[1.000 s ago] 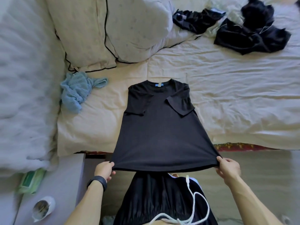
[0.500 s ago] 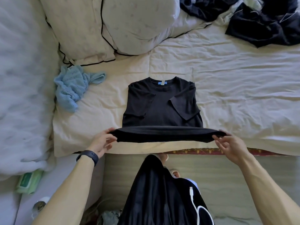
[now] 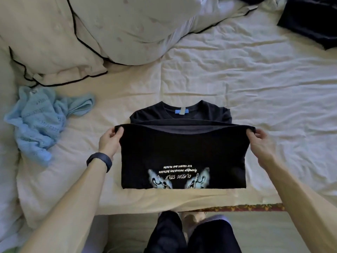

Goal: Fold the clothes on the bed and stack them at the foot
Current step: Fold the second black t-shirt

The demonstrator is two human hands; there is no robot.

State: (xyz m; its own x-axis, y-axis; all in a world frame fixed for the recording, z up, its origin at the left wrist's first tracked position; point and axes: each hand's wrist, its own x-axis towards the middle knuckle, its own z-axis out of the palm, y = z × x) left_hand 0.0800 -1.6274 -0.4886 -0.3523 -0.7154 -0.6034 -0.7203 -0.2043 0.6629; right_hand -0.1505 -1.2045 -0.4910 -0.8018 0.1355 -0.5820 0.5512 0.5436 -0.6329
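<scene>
Bed (image 3: 264, 99) fills the view; the black T-shirt (image 3: 182, 152) lies at centre near its 6 o'clock edge, with the hem half doubled up over the body and the collar showing at 12 o'clock. Left hand (image 3: 109, 141) at 9 o'clock and right hand (image 3: 259, 143) at 3 o'clock each pinch a hem corner, edge taut, just short of the collar. Judgement: land the hem level and square below the blue neck label (image 3: 181, 111) with equal tension at both corners, then smooth flat before letting go.
</scene>
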